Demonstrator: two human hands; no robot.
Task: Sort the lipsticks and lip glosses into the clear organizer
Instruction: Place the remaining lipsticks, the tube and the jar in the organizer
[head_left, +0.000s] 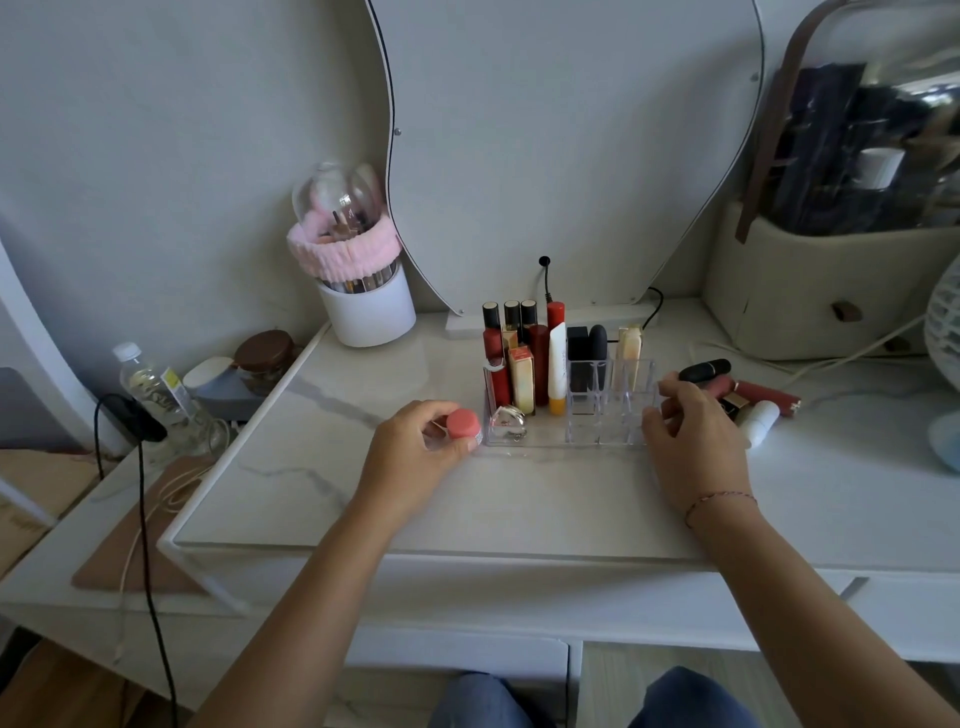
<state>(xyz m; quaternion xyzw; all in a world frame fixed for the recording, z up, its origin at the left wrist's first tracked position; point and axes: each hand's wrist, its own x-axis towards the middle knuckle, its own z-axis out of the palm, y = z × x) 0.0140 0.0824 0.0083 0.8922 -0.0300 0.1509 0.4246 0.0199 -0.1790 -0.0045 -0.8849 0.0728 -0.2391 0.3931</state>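
Two bare hands are over the white marble-look table (467, 499) with us. Our left hand (415, 452) has fingers clamped around a small clear jar with a coral-pink round lid (462, 423), held right at the left end of the clear acrylic organizer (608, 415), which sits toward the table's back edge, mid-width. Our right hand (691, 436) rests at the organizer's right end, fingers loosely curled and slightly apart, gripping nothing we can make out. Upright tubes fill the organizer's left and rear slots, among them a white tube with an orange cap (557, 374). Several loose lipsticks (748, 389) lie just right of our right hand.
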